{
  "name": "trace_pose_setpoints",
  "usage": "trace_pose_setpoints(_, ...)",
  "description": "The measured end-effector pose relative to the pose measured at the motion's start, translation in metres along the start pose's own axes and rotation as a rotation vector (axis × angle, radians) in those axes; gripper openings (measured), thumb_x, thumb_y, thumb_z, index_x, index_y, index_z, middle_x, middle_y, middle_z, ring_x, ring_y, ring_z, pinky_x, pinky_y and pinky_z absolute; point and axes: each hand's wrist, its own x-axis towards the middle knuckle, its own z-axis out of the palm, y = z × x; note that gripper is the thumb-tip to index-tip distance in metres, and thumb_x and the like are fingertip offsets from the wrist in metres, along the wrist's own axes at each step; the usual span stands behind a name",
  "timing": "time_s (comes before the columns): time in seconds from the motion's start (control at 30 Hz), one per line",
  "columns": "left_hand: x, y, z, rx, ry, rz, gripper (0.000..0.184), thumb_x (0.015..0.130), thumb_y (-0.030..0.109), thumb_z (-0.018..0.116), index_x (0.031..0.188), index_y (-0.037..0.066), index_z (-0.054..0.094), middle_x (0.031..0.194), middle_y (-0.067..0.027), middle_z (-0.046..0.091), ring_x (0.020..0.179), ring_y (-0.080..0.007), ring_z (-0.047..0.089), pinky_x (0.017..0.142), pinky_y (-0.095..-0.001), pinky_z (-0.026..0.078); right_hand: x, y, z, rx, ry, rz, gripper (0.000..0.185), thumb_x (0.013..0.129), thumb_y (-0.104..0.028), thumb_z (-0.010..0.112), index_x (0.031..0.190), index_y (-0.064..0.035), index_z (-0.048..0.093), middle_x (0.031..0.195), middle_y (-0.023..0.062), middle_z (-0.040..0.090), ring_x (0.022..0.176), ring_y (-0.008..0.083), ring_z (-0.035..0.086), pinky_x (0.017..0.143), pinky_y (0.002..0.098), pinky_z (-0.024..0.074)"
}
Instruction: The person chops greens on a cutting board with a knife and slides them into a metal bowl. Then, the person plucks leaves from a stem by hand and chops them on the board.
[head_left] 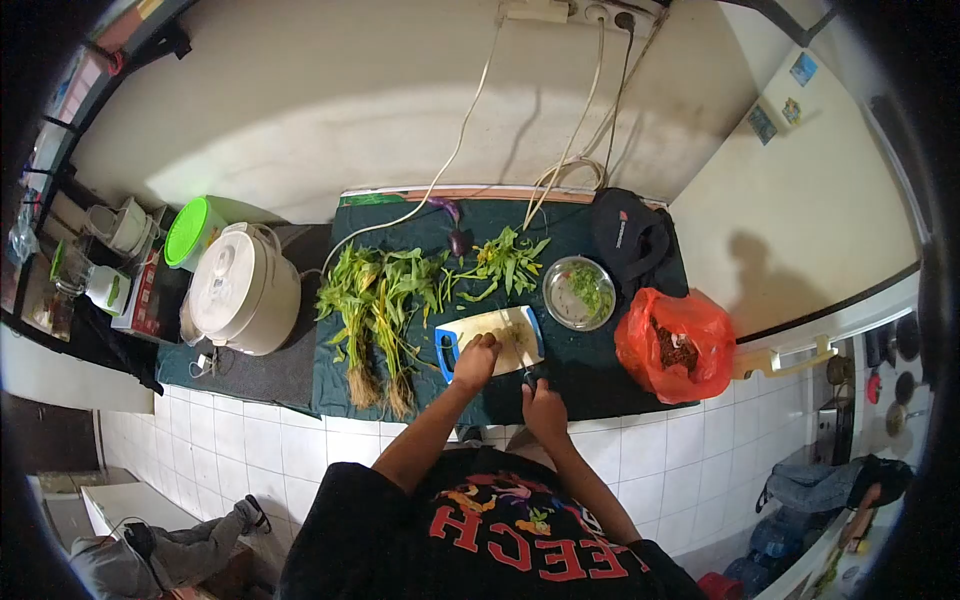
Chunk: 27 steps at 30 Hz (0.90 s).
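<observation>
A white cutting board point(470, 329) with blue ends lies near the table's front edge. My right hand point(543, 408) is closed round the dark handle of a knife point(518, 352), whose blade reaches over the board. On the board's left half rests my left hand point(476, 362), its fingers curled down; what they press on is too small to make out. Small green cut bits point(518, 333) lie by the blade. To the right of the board stands a round metal bowl point(553, 299) with chopped greens point(590, 290) in it.
Leafy bunches with roots point(375, 320) lie left of the board, loose leaves point(505, 262) and eggplants point(459, 242) behind. A red plastic bag point(640, 350), a black cap point(625, 235) and a white rice cooker point(250, 290) flank the work area. Cables point(440, 175) hang down the wall.
</observation>
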Motion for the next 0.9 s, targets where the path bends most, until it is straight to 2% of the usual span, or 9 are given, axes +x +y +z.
trace_pose_setpoints(0.07, 0.002, 0.001, -0.002, 0.04, -0.067, -0.025, 0.025, 0.084, 0.009, 0.055, 0.105, 0.008, 0.069, 0.103, -0.0093, 0.061, 0.103, -0.0278, 0.059, 0.09, -0.0372, 0.051, -0.002, -0.003, -0.005, -0.066, -0.103, 0.057, 0.04, 0.1, -0.039, 0.048, 0.103, 0.0005, 0.054, 0.08, 0.027, 0.066, 0.078, 0.0459, 0.066, 0.068, 0.0551, 0.0527)
trace_pose_setpoints(0.17, -0.003, -0.002, -0.006, 0.097, -0.088, 0.083, 0.031, 0.084, 0.011, 0.056, 0.112, 0.01, 0.069, 0.108, -0.008, 0.06, 0.106, -0.0275, 0.058, 0.092, -0.0364, 0.05, -0.001, -0.002, -0.006, -0.08, -0.176, 0.063, 0.039, 0.1, -0.039, 0.047, 0.105, -0.0004, 0.052, 0.083, 0.0266, 0.067, 0.08, 0.0446, 0.067, 0.069, 0.0547, 0.0531)
trace_pose_setpoints(0.27, -0.005, -0.007, -0.005, 0.06, -0.02, 0.148, 0.033, 0.083, 0.012, 0.056, 0.114, 0.011, 0.068, 0.11, -0.0077, 0.059, 0.108, -0.0275, 0.057, 0.094, -0.0364, 0.049, -0.001, -0.004, -0.006, -0.114, -0.167, 0.053, 0.037, 0.101, -0.037, 0.046, 0.107, -0.0006, 0.05, 0.082, 0.0261, 0.067, 0.079, 0.0439, 0.067, 0.069, 0.0543, 0.0536)
trace_pose_setpoints(0.47, -0.005, -0.01, -0.011, 0.105, -0.124, 0.147, 0.04, 0.081, 0.013, 0.057, 0.12, 0.012, 0.066, 0.11, -0.0084, 0.059, 0.11, -0.0276, 0.056, 0.097, -0.037, 0.048, 0.0, 0.007, 0.017, -0.111, -0.18, 0.039, 0.037, 0.101, -0.034, 0.045, 0.112, 0.0005, 0.048, 0.082, 0.0255, 0.068, 0.078, 0.0438, 0.068, 0.07, 0.054, 0.0542)
trace_pose_setpoints(0.57, -0.01, -0.013, -0.005, 0.063, -0.039, 0.171, 0.041, 0.081, 0.013, 0.057, 0.12, 0.012, 0.066, 0.109, -0.0082, 0.059, 0.109, -0.0275, 0.056, 0.097, -0.0371, 0.048, 0.006, 0.015, 0.032, -0.037, -0.209, 0.072, 0.039, 0.101, -0.034, 0.046, 0.114, 0.0022, 0.049, 0.083, 0.026, 0.068, 0.078, 0.0438, 0.068, 0.07, 0.053, 0.055)
trace_pose_setpoints(0.67, -0.017, -0.013, -0.012, 0.026, -0.038, 0.164, 0.041, 0.081, 0.013, 0.057, 0.121, 0.013, 0.066, 0.109, -0.0082, 0.059, 0.109, -0.0272, 0.056, 0.096, -0.0371, 0.048, 0.022, -0.002, 0.024, -0.062, -0.107, -0.033, 0.039, 0.101, -0.033, 0.047, 0.11, 0.0043, 0.05, 0.081, 0.0259, 0.067, 0.078, 0.044, 0.068, 0.069, 0.0524, 0.0556)
trace_pose_setpoints(0.8, -0.014, -0.014, -0.009, 0.062, -0.023, 0.17, 0.039, 0.083, 0.012, 0.057, 0.121, 0.014, 0.066, 0.108, -0.0077, 0.058, 0.105, -0.0269, 0.058, 0.093, -0.0366, 0.05, 0.026, -0.015, 0.015, -0.074, -0.105, -0.027, 0.037, 0.1, -0.031, 0.048, 0.104, 0.0052, 0.052, 0.082, 0.0266, 0.067, 0.077, 0.0438, 0.068, 0.067, 0.0515, 0.056)
trace_pose_setpoints(0.9, -0.019, -0.014, -0.006, 0.031, -0.025, 0.141, 0.033, 0.086, 0.013, 0.057, 0.118, 0.014, 0.068, 0.107, -0.0071, 0.059, 0.103, -0.0265, 0.059, 0.09, -0.0362, 0.051, 0.014, -0.012, 0.03, -0.045, -0.094, -0.029, 0.036, 0.1, -0.031, 0.049, 0.102, 0.0052, 0.053, 0.084, 0.0281, 0.067, 0.082, 0.0443, 0.068, 0.071, 0.0521, 0.0557)
